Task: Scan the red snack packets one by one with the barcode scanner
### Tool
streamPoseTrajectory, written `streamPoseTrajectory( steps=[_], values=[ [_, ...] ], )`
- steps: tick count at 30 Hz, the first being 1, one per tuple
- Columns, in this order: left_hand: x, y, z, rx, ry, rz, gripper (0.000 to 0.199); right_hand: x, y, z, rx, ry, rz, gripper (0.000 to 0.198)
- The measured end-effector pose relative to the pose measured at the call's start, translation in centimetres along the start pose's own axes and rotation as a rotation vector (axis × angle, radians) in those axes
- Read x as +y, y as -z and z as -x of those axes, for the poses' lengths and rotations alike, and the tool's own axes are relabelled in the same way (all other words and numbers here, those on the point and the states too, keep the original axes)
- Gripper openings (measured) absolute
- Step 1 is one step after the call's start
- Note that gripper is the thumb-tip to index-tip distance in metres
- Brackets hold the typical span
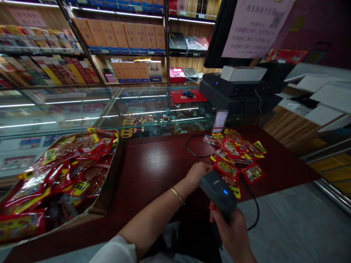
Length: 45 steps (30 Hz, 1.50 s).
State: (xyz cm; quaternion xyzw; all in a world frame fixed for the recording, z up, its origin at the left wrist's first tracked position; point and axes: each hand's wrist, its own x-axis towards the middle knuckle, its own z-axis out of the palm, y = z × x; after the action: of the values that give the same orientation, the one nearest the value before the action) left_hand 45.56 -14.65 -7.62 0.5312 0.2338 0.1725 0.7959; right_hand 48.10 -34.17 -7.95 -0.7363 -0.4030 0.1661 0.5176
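My right hand (pixel 233 230) is wrapped round the handle of a dark grey barcode scanner (pixel 218 190) with a blue light lit on top. The scanner's head points away from me, toward a loose pile of red and yellow snack packets (pixel 231 148) on the counter. My left hand (pixel 197 173), with a gold bangle at the wrist, reaches to the near left edge of that pile. Most of its fingers are hidden behind the scanner, so its grip does not show. A cardboard box (pixel 109 190) full of similar packets stands at the left.
The dark red wooden counter (pixel 153 160) adjoins a glass display case (pixel 142 106). A scanner cable (pixel 257 208) loops at the right. Beyond the pile stand a monitor (pixel 216 36) and a black machine (pixel 236 89). A mouse (pixel 188 94) rests on a red mat.
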Motion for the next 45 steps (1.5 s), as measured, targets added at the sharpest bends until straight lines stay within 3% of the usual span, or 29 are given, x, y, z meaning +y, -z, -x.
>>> streamPoseTrajectory(
  steps=[4,8,12,15,19,23,28,31,34,37,42,45],
  values=[
    [3.1,5.8,8.6,0.402,-0.228,-0.52,0.017,-0.5,-1.1,0.0,-0.081,-0.019,0.0,0.046],
    [6.8,11.5,19.8,0.894,-0.293,-0.878,0.027,0.0,-2.8,-0.1,-0.167,-0.13,0.046,0.057],
    [9.2,15.9,29.6,1.374,-0.28,-1.249,0.029,1.0,-4.8,-0.4,-0.28,-0.118,-0.007,0.057],
    [9.8,18.5,33.3,1.533,-0.133,-1.52,0.035,1.0,-5.6,-0.4,-0.33,-0.108,-0.039,0.054],
    [9.5,20.5,33.4,1.449,0.06,-1.641,0.041,0.9,-5.7,-0.2,-0.334,-0.091,-0.023,0.054],
    [8.9,20.9,32.0,1.457,0.01,-1.656,0.025,1.2,-5.3,0.0,-0.314,-0.088,-0.021,0.057],
    [9.0,19.5,31.8,1.546,-0.209,-1.639,0.027,0.6,-4.9,0.3,-0.287,-0.165,0.006,0.059],
    [9.4,17.6,31.4,1.579,-0.482,-1.558,0.027,-0.1,-4.7,0.1,-0.276,-0.169,0.018,0.059],
    [9.6,15.0,29.3,1.558,-0.767,-1.326,0.023,-0.6,-4.4,-0.1,-0.272,-0.163,0.011,0.059],
    [8.7,13.0,25.0,1.376,-0.786,-0.888,0.022,-0.7,-4.3,-0.2,-0.25,-0.158,0.008,0.058],
    [5.9,13.2,15.8,0.853,-0.403,-0.011,0.028,-1.0,-4.3,-0.2,-0.194,-0.156,0.0,0.059],
    [4.6,14.5,11.9,0.662,-0.27,0.152,0.039,-1.0,-4.1,-0.4,-0.173,-0.125,0.001,0.059]
  ],
)
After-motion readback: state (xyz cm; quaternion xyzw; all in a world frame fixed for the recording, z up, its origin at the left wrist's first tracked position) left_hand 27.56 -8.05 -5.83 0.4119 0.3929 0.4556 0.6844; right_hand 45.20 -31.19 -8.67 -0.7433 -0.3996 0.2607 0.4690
